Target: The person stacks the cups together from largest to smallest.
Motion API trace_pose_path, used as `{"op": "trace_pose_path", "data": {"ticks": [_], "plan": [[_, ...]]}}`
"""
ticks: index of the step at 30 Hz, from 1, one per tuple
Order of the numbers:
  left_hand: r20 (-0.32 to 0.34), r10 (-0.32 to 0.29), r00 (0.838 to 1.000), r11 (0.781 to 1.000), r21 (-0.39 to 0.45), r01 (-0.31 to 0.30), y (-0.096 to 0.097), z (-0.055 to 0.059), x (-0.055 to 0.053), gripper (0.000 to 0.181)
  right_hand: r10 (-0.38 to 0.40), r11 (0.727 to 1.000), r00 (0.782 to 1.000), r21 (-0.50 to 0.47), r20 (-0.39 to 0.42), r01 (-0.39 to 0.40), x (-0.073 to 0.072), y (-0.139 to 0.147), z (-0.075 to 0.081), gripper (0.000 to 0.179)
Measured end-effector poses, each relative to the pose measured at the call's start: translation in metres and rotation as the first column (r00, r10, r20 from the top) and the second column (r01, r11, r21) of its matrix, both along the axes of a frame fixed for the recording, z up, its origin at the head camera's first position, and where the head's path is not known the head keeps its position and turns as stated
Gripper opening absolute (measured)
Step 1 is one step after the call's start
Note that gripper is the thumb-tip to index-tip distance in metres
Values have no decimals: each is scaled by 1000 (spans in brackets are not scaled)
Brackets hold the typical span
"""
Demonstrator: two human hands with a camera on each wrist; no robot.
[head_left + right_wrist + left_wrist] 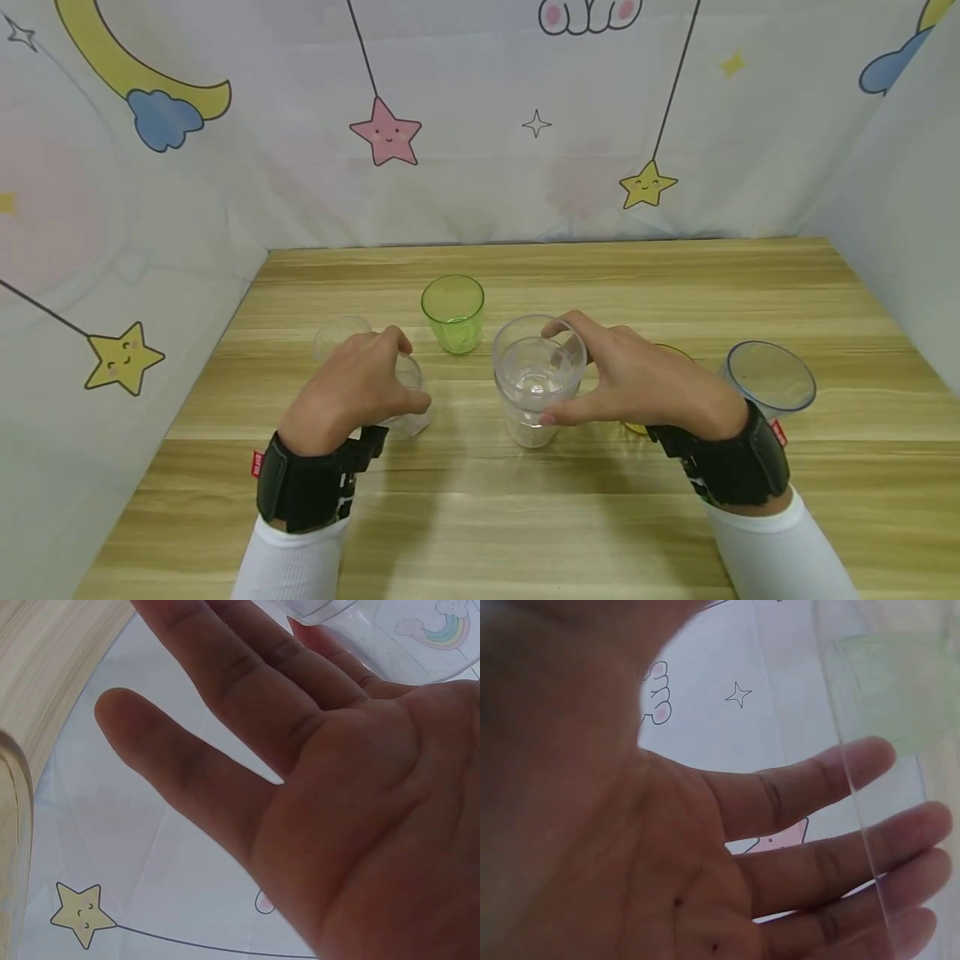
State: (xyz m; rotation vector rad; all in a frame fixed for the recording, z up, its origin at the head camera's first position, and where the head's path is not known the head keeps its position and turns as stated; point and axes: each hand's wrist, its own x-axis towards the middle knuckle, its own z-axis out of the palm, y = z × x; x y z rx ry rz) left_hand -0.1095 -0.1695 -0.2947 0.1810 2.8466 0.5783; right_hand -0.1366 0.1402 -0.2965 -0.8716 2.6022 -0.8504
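Near the middle of the table in the head view, my right hand (622, 375) holds a clear cup (517, 400) between thumb and fingers. A second rim shows inside it, like another clear cup nested below. My left hand (352, 383) reaches round another clear cup (411, 417), thumb on the near side and fingers on the far side; the hand hides part of this cup. In the left wrist view the fingers (817, 862) show through its clear wall. Part of a clear cup (405, 637) appears above my right fingers in the right wrist view.
A green cup (453, 317) stands behind, between the hands. Another clear cup (341, 329) is beyond my left hand. On the right, a yellow cup (637, 428) is mostly hidden by my right hand, and a blue-rimmed cup (772, 379) stands past the wrist. Printed cloth surrounds the wooden table (525, 533).
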Motion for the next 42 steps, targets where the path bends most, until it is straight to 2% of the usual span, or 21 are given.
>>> {"op": "trace_pose_path", "data": {"ticks": [4,15,24,35,42], "plan": [[0,6,1000,1000,15,-6,1,0,0,63,-2,1000,1000,7,-4,2,1,0,0,84],[-105,-54,993,999,2,54,4,-2,-1,55,0,1000,1000,5,0,0,1,0,0,85],[-181,-44,982,998,28,49,7,0,2,56,-8,1000,1000,19,-6,9,2,-1,0,84],[-203,-20,979,998,62,34,12,5,7,63,-7,1000,1000,3,-1,7,2,0,0,84],[-269,-78,960,991,83,104,13,6,7,64,-12,1000,1000,7,8,12,3,0,0,84]]}}
